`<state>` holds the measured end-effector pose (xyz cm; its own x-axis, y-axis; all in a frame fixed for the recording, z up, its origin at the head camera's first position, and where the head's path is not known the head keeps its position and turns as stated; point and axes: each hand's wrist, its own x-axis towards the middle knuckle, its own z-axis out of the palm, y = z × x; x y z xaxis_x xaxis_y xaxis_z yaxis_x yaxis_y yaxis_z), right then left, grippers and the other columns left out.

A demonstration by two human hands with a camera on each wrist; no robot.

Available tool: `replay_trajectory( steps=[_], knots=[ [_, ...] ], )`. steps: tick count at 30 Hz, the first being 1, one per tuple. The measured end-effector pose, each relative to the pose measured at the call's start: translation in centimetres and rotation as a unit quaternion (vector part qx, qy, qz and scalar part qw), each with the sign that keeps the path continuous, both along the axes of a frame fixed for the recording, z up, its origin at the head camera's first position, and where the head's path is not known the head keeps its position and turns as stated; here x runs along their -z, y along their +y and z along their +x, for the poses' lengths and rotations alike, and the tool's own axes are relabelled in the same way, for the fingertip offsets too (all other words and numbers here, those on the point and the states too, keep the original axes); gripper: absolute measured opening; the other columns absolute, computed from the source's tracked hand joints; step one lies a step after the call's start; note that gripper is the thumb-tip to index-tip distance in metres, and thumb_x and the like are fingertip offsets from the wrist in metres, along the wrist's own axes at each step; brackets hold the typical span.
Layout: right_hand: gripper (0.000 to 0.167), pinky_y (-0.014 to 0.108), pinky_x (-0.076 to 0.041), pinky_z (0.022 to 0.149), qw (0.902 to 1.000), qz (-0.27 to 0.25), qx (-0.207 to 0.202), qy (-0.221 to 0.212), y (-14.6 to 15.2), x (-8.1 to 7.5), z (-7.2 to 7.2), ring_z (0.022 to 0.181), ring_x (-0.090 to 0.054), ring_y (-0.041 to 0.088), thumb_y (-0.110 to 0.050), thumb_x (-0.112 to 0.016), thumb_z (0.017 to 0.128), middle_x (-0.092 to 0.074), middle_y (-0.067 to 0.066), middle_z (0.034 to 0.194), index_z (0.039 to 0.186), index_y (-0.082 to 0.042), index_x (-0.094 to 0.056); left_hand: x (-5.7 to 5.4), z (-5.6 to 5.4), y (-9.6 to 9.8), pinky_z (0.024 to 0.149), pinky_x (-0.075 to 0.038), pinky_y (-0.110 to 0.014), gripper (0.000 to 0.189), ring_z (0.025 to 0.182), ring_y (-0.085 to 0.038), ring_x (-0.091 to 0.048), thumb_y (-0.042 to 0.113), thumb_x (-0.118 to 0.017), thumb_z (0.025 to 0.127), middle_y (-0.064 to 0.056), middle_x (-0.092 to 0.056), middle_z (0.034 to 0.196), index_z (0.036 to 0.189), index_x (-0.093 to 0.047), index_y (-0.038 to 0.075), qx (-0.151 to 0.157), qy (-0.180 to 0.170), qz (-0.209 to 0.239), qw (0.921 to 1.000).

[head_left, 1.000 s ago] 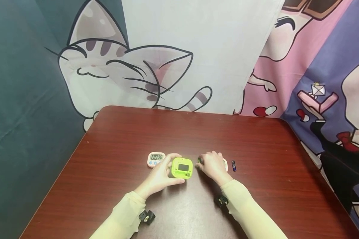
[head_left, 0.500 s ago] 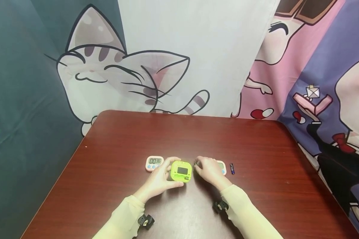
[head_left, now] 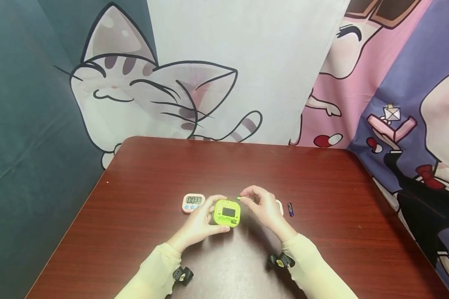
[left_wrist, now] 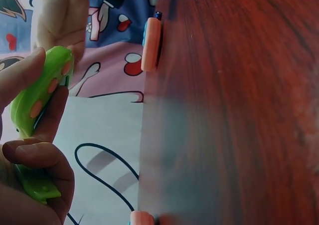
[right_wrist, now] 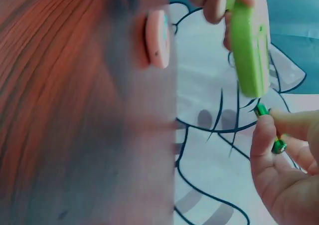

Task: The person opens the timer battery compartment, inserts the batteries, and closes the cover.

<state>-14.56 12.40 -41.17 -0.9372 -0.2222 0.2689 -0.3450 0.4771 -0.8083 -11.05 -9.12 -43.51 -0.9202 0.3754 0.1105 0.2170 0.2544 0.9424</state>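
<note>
My left hand (head_left: 200,218) holds a lime-green digital timer (head_left: 228,213) by its edges, back toward me with the battery slot uncovered. The left wrist view shows its curled lower fingers also gripping a small green plastic piece (left_wrist: 37,185), which looks like the battery cover. Just right of the timer, my right hand (head_left: 263,207) pinches a green battery (head_left: 239,198) between thumb and fingers. In the right wrist view the battery's tip (right_wrist: 261,109) points at the timer's edge, apart from it. Green shows on both sides of the thumb; I cannot tell if that is one battery or two.
A pale pink-edged timer (head_left: 193,202) lies left of my left hand, its display lit with digits. Another pale timer (head_left: 280,207) is partly hidden behind my right hand, with a dark blue battery (head_left: 290,209) beside it. A printed curtain (head_left: 217,99) hangs behind the brown table (head_left: 217,166).
My right hand has lifted from beside the right-hand timer, and the green battery's tip now shows at its fingertips, close to the green timer. The left hand keeps its hold.
</note>
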Motion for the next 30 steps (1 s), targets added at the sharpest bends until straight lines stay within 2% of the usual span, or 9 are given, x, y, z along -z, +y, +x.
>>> replay_trajectory(
  steps=[4,6,9,12,17,21,24,26,30],
  knots=[
    [0.011,0.021,-0.047,0.057,0.9999,0.013,-0.004,0.004,0.0,-1.1,0.6,0.063,-0.056,0.002,-0.017,-0.078,0.078,-0.065,-0.008,0.076,0.085,-0.020,-0.070,0.0,-0.1,-0.1,0.090,-0.049,-0.028,0.075,0.116,-0.014,-0.057,0.017,-0.084,0.072,0.003,-0.056,0.127,0.135,-0.044,0.018,0.010,-0.003,0.005,0.9999],
    [0.010,0.021,-0.050,0.060,0.9992,0.008,-0.036,0.013,-0.1,-1.5,0.9,0.066,-0.059,0.003,-0.015,-0.077,0.079,-0.066,-0.007,0.079,0.087,-0.019,-0.071,0.0,-0.1,-0.2,0.090,-0.049,-0.027,0.075,0.117,-0.015,-0.057,0.017,-0.083,0.072,0.003,-0.057,0.127,0.135,-0.044,0.019,0.012,-0.001,0.005,0.9999],
    [0.012,0.023,-0.055,0.070,0.9928,-0.001,-0.106,0.055,-0.4,-1.8,1.2,0.079,-0.064,0.008,-0.006,-0.071,0.083,-0.069,-0.002,0.088,0.093,-0.013,-0.072,-0.1,-0.1,-0.2,0.089,-0.050,-0.027,0.074,0.117,-0.017,-0.057,0.017,-0.083,0.073,0.001,-0.057,0.128,0.135,-0.044,0.022,0.013,0.006,0.000,0.9999],
    [0.016,0.025,-0.054,0.078,0.9776,0.014,-0.169,0.125,-0.8,-2.1,1.3,0.091,-0.065,0.013,0.001,-0.067,0.084,-0.070,0.003,0.096,0.098,-0.007,-0.071,0.0,-0.2,-0.2,0.088,-0.050,-0.026,0.073,0.116,-0.018,-0.058,0.018,-0.082,0.074,-0.001,-0.058,0.129,0.136,-0.044,0.019,0.013,0.021,-0.016,0.9996],
    [0.012,0.021,-0.050,0.076,0.9462,0.093,-0.211,0.227,-1.4,-2.6,1.6,0.088,-0.062,0.012,-0.001,-0.067,0.085,-0.068,-0.002,0.091,0.092,-0.010,-0.069,-0.1,-0.2,-0.4,0.082,-0.049,-0.023,0.074,0.102,-0.011,-0.063,0.024,-0.081,0.075,-0.001,-0.062,0.125,0.138,-0.044,0.020,0.017,0.027,-0.038,0.9988],
    [0.012,0.022,-0.049,0.078,0.9284,0.137,-0.243,0.245,-1.7,-3.0,1.7,0.086,-0.059,0.011,0.000,-0.065,0.085,-0.065,-0.005,0.087,0.088,-0.011,-0.065,-0.1,-0.2,-0.5,0.083,-0.049,-0.024,0.075,0.100,-0.008,-0.063,0.030,-0.081,0.075,-0.001,-0.064,0.123,0.139,-0.043,0.019,0.023,0.029,-0.045,0.9983],
    [0.014,0.022,-0.047,0.079,0.9172,0.163,-0.264,0.250,-1.9,-3.2,1.8,0.085,-0.057,0.010,0.002,-0.065,0.084,-0.063,-0.006,0.086,0.087,-0.012,-0.064,-0.1,-0.3,-0.5,0.088,-0.049,-0.026,0.076,0.106,-0.008,-0.061,0.030,-0.080,0.075,0.000,-0.065,0.122,0.140,-0.043,0.017,0.031,0.031,-0.051,0.9978],
    [0.015,0.021,-0.046,0.080,0.9101,0.173,-0.276,0.257,-2.1,-3.4,1.8,0.085,-0.056,0.010,0.003,-0.066,0.083,-0.063,-0.006,0.086,0.086,-0.011,-0.065,-0.1,-0.3,-0.4,0.087,-0.049,-0.026,0.076,0.101,-0.006,-0.062,0.030,-0.081,0.075,0.003,-0.066,0.119,0.139,-0.044,0.017,0.033,0.036,-0.064,0.9968],
    [0.016,0.022,-0.044,0.085,0.9022,0.176,-0.291,0.265,-2.6,-3.6,1.9,0.086,-0.055,0.009,0.004,-0.065,0.083,-0.063,-0.006,0.085,0.086,-0.012,-0.066,-0.2,-0.3,-0.4,0.084,-0.048,-0.026,0.074,0.094,-0.004,-0.062,0.032,-0.082,0.073,0.008,-0.067,0.116,0.138,-0.046,0.023,0.029,0.051,-0.087,0.9945]
  ],
)
